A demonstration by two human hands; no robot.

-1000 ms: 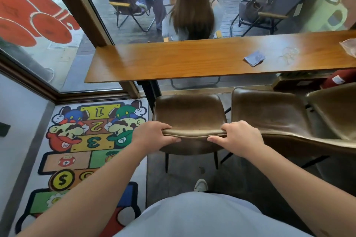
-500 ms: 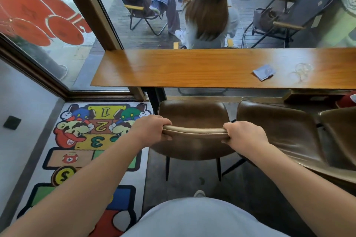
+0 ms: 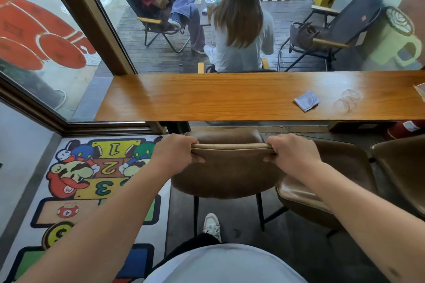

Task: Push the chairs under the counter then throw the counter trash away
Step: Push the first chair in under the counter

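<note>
A brown leather chair [image 3: 230, 174] stands in front of me, its seat partly under the wooden counter [image 3: 207, 96]. My left hand [image 3: 174, 151] grips the left end of the chair's backrest and my right hand [image 3: 292, 154] grips the right end. On the counter to the right lie a crumpled bluish napkin [image 3: 307, 100], clear plastic rings [image 3: 348, 100] and a clear wrapper [image 3: 420, 89] at the frame's edge. A second brown chair [image 3: 345, 167] and a third chair [image 3: 402, 167] stand to the right, further out from the counter.
A colourful hopscotch rug [image 3: 76, 190] covers the floor on the left. Behind the counter is a large window [image 3: 161, 57]; people sit on folding chairs outside. A red object [image 3: 407, 128] lies under the counter at the right. My shoe [image 3: 212, 225] is behind the chair.
The chair has slid forward toward the counter with both hands on its backrest. My view has risen, so the counter sits lower in the frame.
</note>
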